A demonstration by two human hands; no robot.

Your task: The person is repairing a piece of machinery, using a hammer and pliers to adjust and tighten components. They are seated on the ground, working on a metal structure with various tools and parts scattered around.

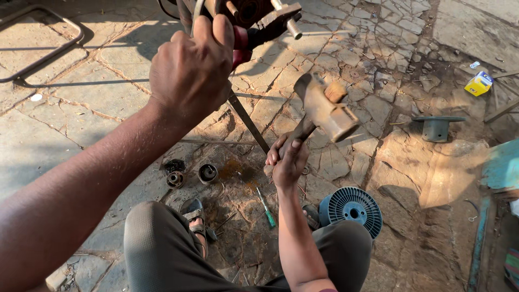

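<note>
My right hand has its grip clenched round the hammer, head raised over the stone floor. My left hand grips the red-handled metal part; bearings lie below.

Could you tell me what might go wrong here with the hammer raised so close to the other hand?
The right hand holds the hammer raised, while the left hand grips the red part just above. A glancing blow could hit those fingers. The sandalled foot sits below, exposed if the hammer slips. The screwdriver and small parts lie underfoot.
</note>
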